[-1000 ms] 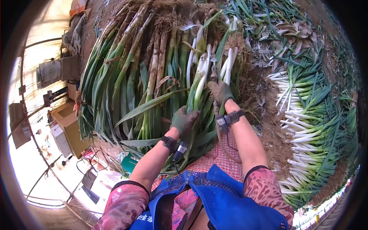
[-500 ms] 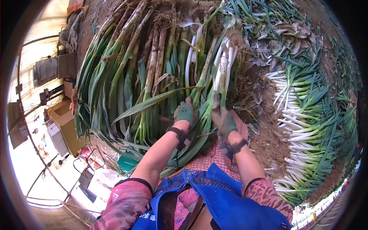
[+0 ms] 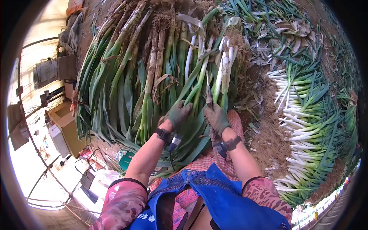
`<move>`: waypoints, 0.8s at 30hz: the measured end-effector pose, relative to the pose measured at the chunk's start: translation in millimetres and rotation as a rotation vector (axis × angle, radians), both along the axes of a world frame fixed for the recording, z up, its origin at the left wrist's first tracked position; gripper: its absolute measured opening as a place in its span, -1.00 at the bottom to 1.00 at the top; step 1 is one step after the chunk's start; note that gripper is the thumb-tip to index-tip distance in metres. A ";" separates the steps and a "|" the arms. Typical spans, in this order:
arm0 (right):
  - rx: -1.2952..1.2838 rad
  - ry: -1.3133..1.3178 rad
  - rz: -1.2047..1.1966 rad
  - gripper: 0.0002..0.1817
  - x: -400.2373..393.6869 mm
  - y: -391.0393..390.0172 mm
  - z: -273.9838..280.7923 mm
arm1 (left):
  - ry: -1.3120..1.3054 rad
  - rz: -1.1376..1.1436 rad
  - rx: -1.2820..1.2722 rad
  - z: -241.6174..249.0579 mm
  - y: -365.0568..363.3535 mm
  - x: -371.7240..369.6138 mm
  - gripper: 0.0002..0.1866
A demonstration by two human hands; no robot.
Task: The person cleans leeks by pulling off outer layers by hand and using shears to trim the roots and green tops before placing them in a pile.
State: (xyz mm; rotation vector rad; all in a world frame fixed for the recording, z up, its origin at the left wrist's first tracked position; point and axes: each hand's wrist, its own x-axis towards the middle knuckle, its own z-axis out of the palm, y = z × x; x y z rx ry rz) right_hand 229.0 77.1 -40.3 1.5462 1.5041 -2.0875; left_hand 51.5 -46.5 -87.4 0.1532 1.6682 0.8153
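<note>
A thick layer of unpeeled leeks [image 3: 119, 65] with soil-stained stalks and roots lies in front of me, leaves toward my body. My left hand [image 3: 178, 114], in a green glove, is closed at the leaf of a leek [image 3: 200, 78] near the right end of this layer. My gloved right hand [image 3: 217, 119] grips a slim, dirty blow gun [image 3: 209, 96], its thin metal nozzle pointing away from me and its tail running down past the wrist. Just beyond that hand are leeks with bared white stalks [image 3: 225, 65]. The left fingertips are partly hidden.
On the right, a long row of cleaned leeks [image 3: 303, 126] lies with white ends toward me. Loose roots and peelings [image 3: 268, 142] cover the soil between. A cardboard box [image 3: 69, 126] stands at left. Red checked cloth [image 3: 199, 164] covers my lap.
My left hand has shifted slightly left and toward me, its wrist turning. My right hand has moved a little left, and the blow gun now shows clearly. Leaves at the far end have shifted.
</note>
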 end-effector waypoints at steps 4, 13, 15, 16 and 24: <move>-0.040 -0.062 0.113 -0.49 8.3 -25.4 39.1 | 0.085 0.019 -0.085 -3.1 -0.2 3.5 -0.54; 0.094 -0.218 0.135 -0.41 -0.8 -18.4 32.8 | 0.055 -0.196 -0.104 12.0 -2.7 11.8 -0.22; 0.254 -0.230 0.167 -0.39 -23.5 14.3 13.6 | -0.037 -0.151 -0.114 16.0 -7.7 19.4 -0.26; 0.357 -0.249 0.190 -0.39 -29.4 22.7 -14.5 | -0.080 -0.143 -0.101 20.5 -7.8 22.9 -0.28; 0.134 -0.192 0.009 -0.55 -27.5 63.4 -92.8 | -0.134 -0.103 -0.128 41.1 -10.7 35.3 -0.38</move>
